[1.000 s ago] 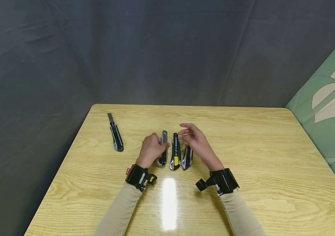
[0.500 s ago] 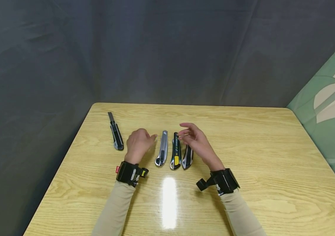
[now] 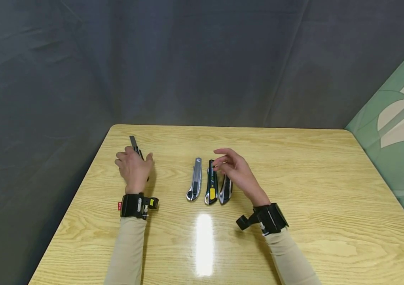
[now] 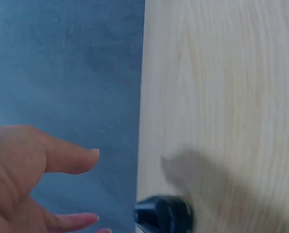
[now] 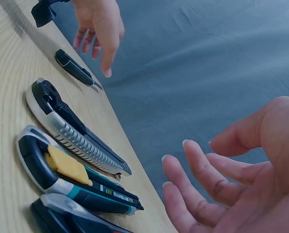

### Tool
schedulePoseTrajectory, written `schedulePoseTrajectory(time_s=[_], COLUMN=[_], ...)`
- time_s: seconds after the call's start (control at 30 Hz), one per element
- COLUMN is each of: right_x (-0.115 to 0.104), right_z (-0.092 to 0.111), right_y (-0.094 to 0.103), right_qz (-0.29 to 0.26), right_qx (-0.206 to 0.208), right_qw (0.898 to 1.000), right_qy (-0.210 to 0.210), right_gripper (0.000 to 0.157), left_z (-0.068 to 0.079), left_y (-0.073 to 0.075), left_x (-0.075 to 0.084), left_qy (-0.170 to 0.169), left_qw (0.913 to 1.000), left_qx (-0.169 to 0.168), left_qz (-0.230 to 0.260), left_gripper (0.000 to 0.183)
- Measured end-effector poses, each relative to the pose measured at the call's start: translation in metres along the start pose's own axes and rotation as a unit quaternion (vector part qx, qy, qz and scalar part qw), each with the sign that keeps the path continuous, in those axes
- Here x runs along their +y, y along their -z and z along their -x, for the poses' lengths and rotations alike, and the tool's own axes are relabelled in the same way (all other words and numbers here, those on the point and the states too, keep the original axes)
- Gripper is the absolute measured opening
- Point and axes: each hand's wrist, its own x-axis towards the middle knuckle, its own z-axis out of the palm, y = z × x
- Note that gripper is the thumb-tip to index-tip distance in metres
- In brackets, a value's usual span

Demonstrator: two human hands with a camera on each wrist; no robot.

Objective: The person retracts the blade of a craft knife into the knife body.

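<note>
My left hand hovers above a black-and-grey utility knife on the left of the table, thumb and fingers spread. In the head view it hides most of that knife, whose blade sticks out beyond the fingers. The knife's dark butt end shows low in the left wrist view. My right hand is held over the right-hand knives, fingers loosely bent with nothing between them. Beneath and beside it lie a dark green utility knife with a yellow slider and a black-and-silver one, partly hidden. A silver utility knife lies left of these.
The wooden table stands against a dark grey cloth at the back and left. A green leaf-patterned panel borders its right side. Each wrist wears a black camera strap, such as the left strap.
My left hand has let go of the silver knife, leaving it on the table, and has moved left over the far-left knife. The right hand has stayed nearly still.
</note>
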Motion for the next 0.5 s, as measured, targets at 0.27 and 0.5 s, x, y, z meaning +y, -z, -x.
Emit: schedulePoseTrajectory(time_s=[0.27, 0.5], right_x=[0.001, 0.0], right_z=[0.0, 0.0], right_y=[-0.002, -0.005], right_qz=[0.0, 0.012], right_qx=[-0.002, -0.015], right_qw=[1.0, 1.0], right_qy=[0.004, 0.017], right_gripper=[0.04, 0.04], left_z=[-0.003, -0.003], left_y=[-0.005, -0.007], left_x=[-0.016, -0.017], left_qy=[0.038, 0.038], left_qw=[0.9973, 0.9934], left_qx=[-0.063, -0.105], left_qz=[0.005, -0.025], left_gripper=[0.067, 0.059])
